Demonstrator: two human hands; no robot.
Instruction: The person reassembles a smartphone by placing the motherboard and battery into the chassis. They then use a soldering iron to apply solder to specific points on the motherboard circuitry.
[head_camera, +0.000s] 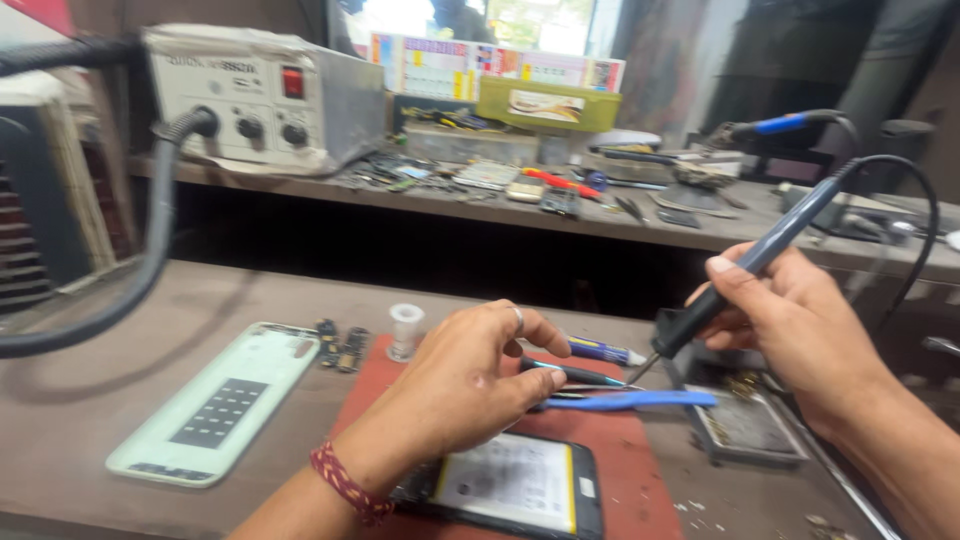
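Red mat (620, 450): under my phone (515, 485)
Left hand (465, 375): I pinch tweezers (575, 375)
Right hand (795, 325): I grip soldering iron (745, 270), tip near tweezers

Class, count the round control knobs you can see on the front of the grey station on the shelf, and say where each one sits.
2: one knob left of the other knob, both below the red switch on the grey station. The hose socket may hide another.
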